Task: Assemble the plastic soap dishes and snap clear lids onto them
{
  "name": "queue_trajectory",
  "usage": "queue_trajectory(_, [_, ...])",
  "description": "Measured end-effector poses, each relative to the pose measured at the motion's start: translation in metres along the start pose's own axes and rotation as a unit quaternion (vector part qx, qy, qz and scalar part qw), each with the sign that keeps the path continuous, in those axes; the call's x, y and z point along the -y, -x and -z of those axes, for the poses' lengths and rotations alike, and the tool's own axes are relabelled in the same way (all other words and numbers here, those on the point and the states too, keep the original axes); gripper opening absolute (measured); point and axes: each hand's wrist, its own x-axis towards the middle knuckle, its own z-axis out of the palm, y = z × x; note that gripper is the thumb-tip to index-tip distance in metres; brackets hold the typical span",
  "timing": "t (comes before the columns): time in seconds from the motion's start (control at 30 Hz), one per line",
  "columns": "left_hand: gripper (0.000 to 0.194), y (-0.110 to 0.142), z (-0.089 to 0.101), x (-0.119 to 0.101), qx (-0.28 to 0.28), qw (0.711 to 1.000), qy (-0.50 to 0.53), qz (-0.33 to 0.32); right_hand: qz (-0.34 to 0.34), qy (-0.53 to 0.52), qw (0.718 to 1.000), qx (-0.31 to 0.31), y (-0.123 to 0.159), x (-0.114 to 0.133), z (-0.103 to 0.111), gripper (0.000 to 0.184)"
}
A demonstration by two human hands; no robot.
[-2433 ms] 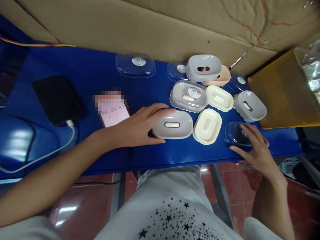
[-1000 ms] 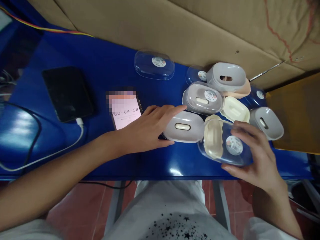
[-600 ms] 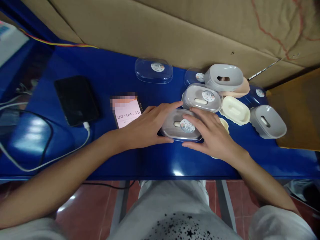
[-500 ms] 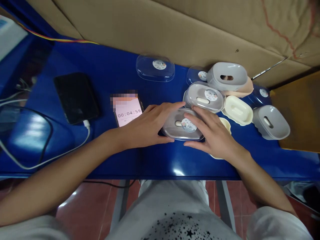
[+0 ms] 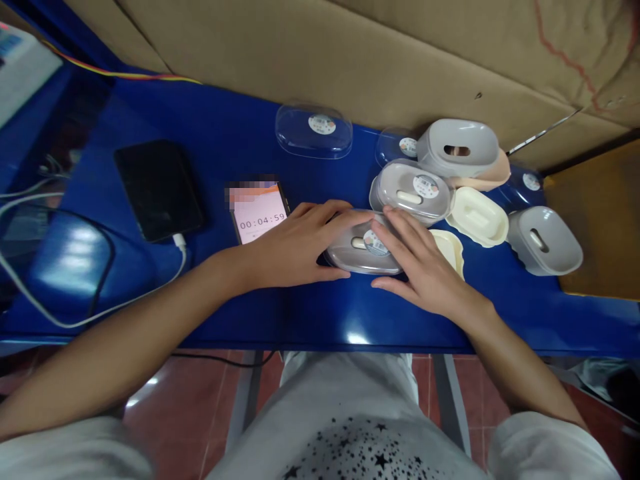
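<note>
A grey soap box with a clear lid (image 5: 361,251) lies on the blue table (image 5: 310,313) in front of me. My left hand (image 5: 295,243) grips its left end, thumb at the near edge and fingers over the top. My right hand (image 5: 420,267) presses down on the lid from the right, fingers spread across it. A second lidded grey box (image 5: 411,190) sits just behind. A cream tray (image 5: 450,248) peeks out from under my right hand.
A phone showing a timer (image 5: 260,215) and a black device with a white cable (image 5: 159,189) lie to the left. Loose clear lids (image 5: 313,130), cream (image 5: 477,215) and grey trays (image 5: 544,240), a stacked grey box (image 5: 457,148) and cardboard (image 5: 350,60) crowd the back and right.
My right hand picked up a clear lid from the right, carried it over and set it on the grey box that my left hand holds. Both hands now press on it.
</note>
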Motion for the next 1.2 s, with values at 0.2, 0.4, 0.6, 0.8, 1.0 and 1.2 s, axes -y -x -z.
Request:
queue_trajectory(0.2, [0.087,0.005,0.016,0.006,-0.015,0.996,-0.073,0.046,-0.086,0.087,0.992,-0.042,0.041,0.013,0.008,0.085])
queue_trajectory(0.4, [0.08,0.008,0.025,-0.01,-0.038,0.98,-0.166,0.099,-0.186,0.079,0.978,-0.05,0.1,0.03,-0.004,0.065])
queue_trajectory(0.6, [0.069,0.003,0.024,-0.023,-0.071,0.96,-0.21,0.17,-0.065,-0.029,0.997,-0.014,0.098,0.027,0.002,0.055])
queue_trajectory(0.8, [0.073,-0.001,0.001,-0.036,-0.163,0.965,-0.202,-0.043,0.018,-0.085,0.99,-0.114,0.071,0.016,0.007,0.05])
queue_trajectory(1.0, [0.063,-0.016,-0.024,-0.056,-0.098,0.97,-0.157,-0.157,-0.074,-0.177,0.952,-0.24,0.04,0.007,0.011,0.028])
queue_trajectory(1.2, [0.046,-0.024,-0.028,-0.047,-0.142,0.986,-0.039,-0.081,-0.091,-0.213,0.942,-0.243,0.019,-0.018,0.011,0.026])
